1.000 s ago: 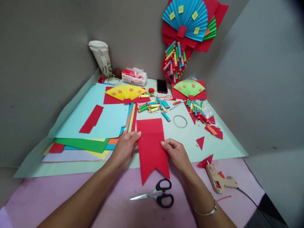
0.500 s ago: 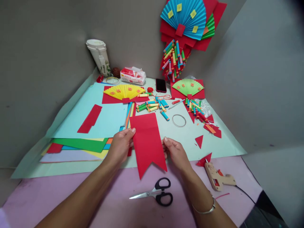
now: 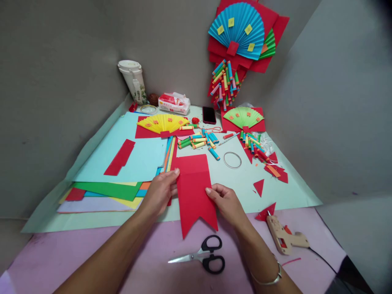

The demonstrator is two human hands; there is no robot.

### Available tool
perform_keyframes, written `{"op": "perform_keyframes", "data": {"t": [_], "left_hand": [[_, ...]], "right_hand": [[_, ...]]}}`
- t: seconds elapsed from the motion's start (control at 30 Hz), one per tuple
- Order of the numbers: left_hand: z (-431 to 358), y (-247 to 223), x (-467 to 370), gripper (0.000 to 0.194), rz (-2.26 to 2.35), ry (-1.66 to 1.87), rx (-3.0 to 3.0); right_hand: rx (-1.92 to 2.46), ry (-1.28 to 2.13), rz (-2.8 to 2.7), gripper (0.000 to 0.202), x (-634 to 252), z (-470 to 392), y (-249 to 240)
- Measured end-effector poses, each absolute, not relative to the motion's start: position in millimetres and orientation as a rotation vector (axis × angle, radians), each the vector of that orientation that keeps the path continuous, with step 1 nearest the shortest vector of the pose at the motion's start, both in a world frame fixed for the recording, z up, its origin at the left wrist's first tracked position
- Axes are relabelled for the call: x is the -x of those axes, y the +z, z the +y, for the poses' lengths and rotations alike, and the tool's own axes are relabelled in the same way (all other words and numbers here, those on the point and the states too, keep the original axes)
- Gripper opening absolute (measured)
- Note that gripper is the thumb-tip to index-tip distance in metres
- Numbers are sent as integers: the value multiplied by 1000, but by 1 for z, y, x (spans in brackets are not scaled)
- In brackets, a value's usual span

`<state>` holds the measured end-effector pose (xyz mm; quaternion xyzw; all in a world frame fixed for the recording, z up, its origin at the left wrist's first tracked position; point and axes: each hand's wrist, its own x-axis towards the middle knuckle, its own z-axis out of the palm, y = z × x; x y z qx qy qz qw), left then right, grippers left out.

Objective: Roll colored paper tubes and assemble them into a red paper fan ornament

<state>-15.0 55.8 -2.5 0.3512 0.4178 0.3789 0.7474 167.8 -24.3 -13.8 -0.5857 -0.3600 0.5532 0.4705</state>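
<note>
A red paper banner (image 3: 196,192) with a V-shaped notch in its lower edge hangs between my hands, a crease running across its upper part. My left hand (image 3: 162,190) pinches its left edge, thumb on the front. On the opposite edge, my right hand (image 3: 225,202) grips the paper, with the thumb lying on the red surface. Black-handled scissors (image 3: 200,255) lie below the banner on the pink table cover. Small coloured paper rolls (image 3: 200,139) are heaped beyond it.
Colored paper sheets (image 3: 119,163) are stacked at left. A glue gun (image 3: 284,237) lies at right near red scraps (image 3: 259,188). Behind are a yellow fan (image 3: 162,122), green fan (image 3: 244,117), phone (image 3: 209,115), tissue pack (image 3: 174,103) and cup (image 3: 134,81). A metal ring (image 3: 232,160) lies mid-table.
My right thumb has moved from the banner's edge onto its front. The banner's top has tilted back along the crease. The whole view has shifted slightly.
</note>
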Motion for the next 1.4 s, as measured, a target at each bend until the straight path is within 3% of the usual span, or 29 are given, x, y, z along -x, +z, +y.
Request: {"op": "perform_keyframes", "data": {"t": [0.47, 0.73, 1.0, 1.2, 1.4], "left_hand": [[50, 0, 14, 31, 921, 776, -809], [49, -4, 10, 59, 1044, 783, -831], [46, -8, 11, 42, 1253, 910, -1416], [39, -21, 6, 46, 1231, 705, -1982], [35, -32, 3, 48, 1173, 616, -2174]], "right_hand": [[1428, 1374, -825, 39, -164, -21, -12], [1469, 1296, -805, 40, -167, -17, -14], [1574, 1237, -814, 33, -175, -13, -21], [1958, 859, -1225, 35, -176, -20, -17], [2132, 330, -1793, 34, -194, 4, 29]]}}
